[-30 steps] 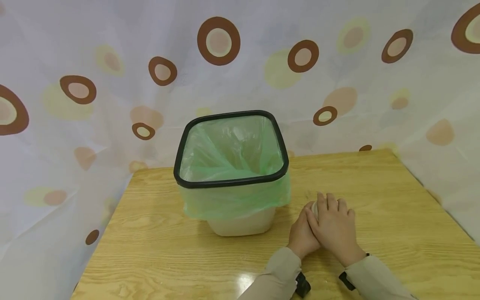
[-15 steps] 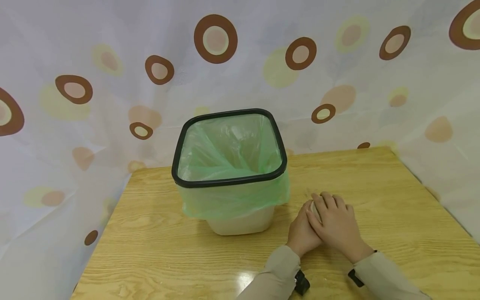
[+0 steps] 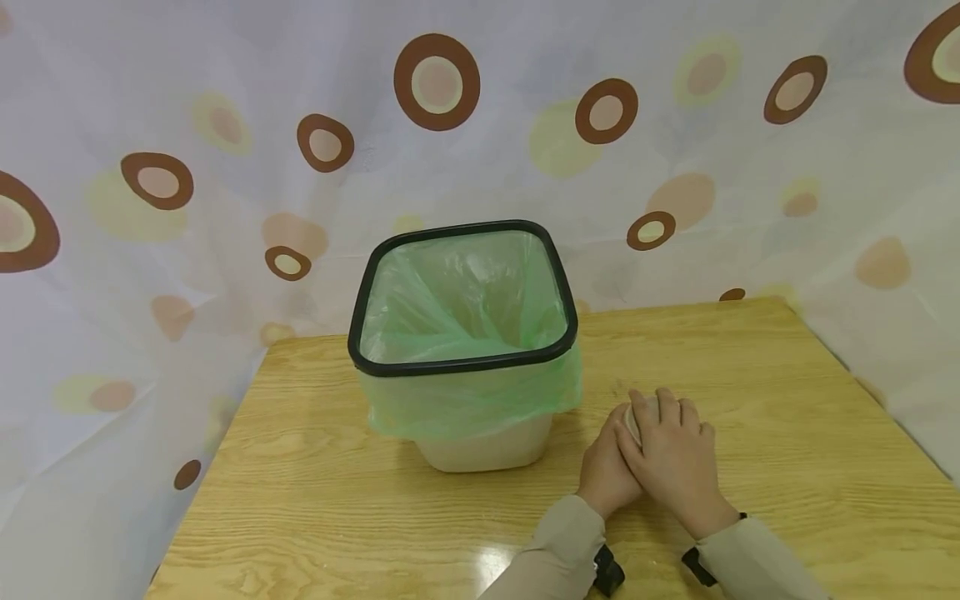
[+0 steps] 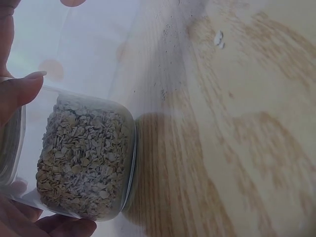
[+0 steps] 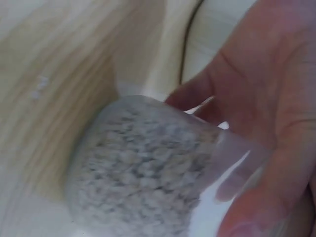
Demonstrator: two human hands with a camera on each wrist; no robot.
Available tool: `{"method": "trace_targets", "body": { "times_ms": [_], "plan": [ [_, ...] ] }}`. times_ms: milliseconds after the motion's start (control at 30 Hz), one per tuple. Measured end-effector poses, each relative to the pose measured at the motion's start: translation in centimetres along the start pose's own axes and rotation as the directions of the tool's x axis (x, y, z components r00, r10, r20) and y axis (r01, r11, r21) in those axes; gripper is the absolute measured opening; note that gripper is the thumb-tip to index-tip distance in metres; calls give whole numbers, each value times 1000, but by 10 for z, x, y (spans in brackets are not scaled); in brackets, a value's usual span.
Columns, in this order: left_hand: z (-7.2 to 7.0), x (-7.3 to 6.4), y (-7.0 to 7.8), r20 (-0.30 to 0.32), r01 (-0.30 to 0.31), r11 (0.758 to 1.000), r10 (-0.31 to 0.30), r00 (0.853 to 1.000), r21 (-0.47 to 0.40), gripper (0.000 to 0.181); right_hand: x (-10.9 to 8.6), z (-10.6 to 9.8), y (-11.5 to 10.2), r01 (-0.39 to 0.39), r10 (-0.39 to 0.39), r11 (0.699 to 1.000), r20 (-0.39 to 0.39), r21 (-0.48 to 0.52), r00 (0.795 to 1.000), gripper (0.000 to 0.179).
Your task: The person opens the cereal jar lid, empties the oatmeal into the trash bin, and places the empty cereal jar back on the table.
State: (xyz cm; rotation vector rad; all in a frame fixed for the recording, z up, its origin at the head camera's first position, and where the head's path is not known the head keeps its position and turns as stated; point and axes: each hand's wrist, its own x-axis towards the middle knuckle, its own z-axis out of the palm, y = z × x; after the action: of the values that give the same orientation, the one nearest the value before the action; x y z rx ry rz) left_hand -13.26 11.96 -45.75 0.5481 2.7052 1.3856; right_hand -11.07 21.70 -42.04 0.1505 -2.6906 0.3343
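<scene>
A clear jar (image 4: pixel 84 158) of oat flakes stands on the table, right of a bin in the head view. My left hand (image 3: pixel 606 467) grips the jar's side. Over its round, pale lid (image 3: pixel 632 425) lies my right hand (image 3: pixel 675 462), fingers bent around the top. The oats fill the lower part of the jar, and clear wall shows above them in the left wrist view. From the head, both hands cover most of the jar. In the right wrist view the oats (image 5: pixel 143 173) look blurred beside the hand.
A pale bin (image 3: pixel 487 446) with a black rim (image 3: pixel 465 364) and green liner bag (image 3: pixel 480 400) stands left of the hands. White specks (image 4: pixel 218 38) lie on the wooden table (image 3: pixel 315 500). A patterned sheet (image 3: pixel 495 167) hangs behind and at the sides.
On the lid, my right hand turned to the left with its wrist swinging right, then turned back most of the way. My left hand stayed around the jar. The head view shifted slightly.
</scene>
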Motion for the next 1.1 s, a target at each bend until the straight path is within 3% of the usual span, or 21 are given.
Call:
{"method": "trace_targets", "body": {
  "times_ms": [167, 433, 533, 700, 833, 967, 1100],
  "plan": [
    [1, 1, 1, 1, 43, 999, -43, 999, -13, 76, -1, 3, 9, 94, -94, 996, -63, 0, 994, 42],
    [2, 2, 2, 9, 60, 998, -60, 998, -32, 81, 0, 2, 24, 244, -242, 970, -58, 22, 968, 39],
    [2, 2, 2, 13, 47, 999, -47, 999, 2, 82, 1, -4, 21, 206, -206, 978, 22, 33, 978, 44],
    [3, 0, 2, 6, 2, 999, -2, 1000, 48, 77, 3, -10, 5, 7, -7, 1000, 138, 1, 990, 53],
    [6, 0, -1, -15, -23, 999, 24, 1000, 40, 72, 1, -3, 1, -32, 34, 999, 65, -28, 997, 49],
    [6, 1, -2, -13, -26, 998, 27, 1000, 55, 72, 1, 2, 4, 8, -9, 999, -18, -35, 1000, 44],
    [3, 1, 0, -3, 11, 998, -10, 1000, 55, 76, 2, 5, 7, 74, -75, 997, -60, -26, 995, 39]
  ]
}}
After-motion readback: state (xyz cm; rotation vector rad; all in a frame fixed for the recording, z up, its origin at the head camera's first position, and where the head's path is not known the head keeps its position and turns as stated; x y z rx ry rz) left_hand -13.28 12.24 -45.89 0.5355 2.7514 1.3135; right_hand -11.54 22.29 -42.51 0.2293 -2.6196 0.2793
